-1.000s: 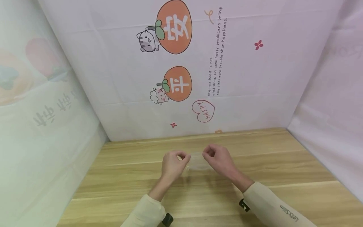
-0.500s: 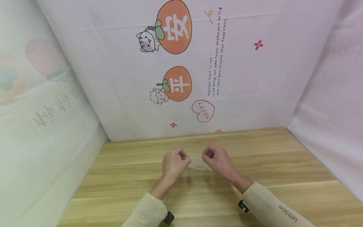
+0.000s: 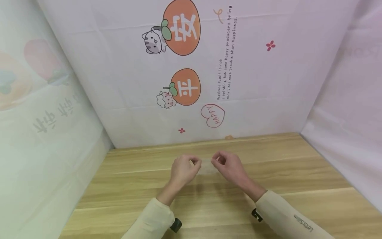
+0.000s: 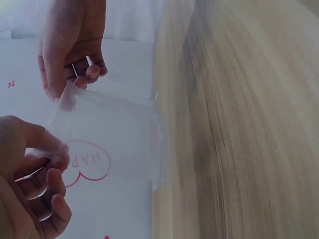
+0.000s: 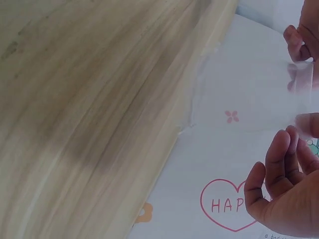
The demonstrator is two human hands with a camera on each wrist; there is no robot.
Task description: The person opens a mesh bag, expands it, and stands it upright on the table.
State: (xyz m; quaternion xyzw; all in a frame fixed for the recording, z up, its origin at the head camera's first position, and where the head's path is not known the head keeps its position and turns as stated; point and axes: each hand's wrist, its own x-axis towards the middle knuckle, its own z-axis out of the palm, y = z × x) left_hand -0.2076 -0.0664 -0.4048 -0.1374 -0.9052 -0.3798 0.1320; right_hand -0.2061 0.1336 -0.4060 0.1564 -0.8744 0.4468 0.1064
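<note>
A small, see-through plastic bag (image 3: pixel 207 168) hangs between the two hands above the wooden table. My left hand (image 3: pixel 183 170) pinches one upper corner of it between thumb and forefinger. The opposite upper corner is pinched by my right hand (image 3: pixel 232 168). In the left wrist view the clear bag (image 4: pixel 117 129) is spread fairly flat, with the wall print showing through. The right wrist view also has the bag (image 5: pixel 244 89) stretched between both hands' fingertips, its lower edge hanging free. Whether its mouth is parted I cannot tell.
The wooden tabletop (image 3: pixel 143 186) lies under both hands. A white printed cloth (image 3: pixel 253 83) rises at the table's far edge, with further white cloths (image 3: pixel 56 159) along the left and right sides. Each wrist wears a dark strap (image 3: pixel 176 225).
The bag's lower edge sits slightly higher than before, and the bag looks flatter. The left fingers have shifted a little. Both hands keep their pinch, with almost the same gap between them.
</note>
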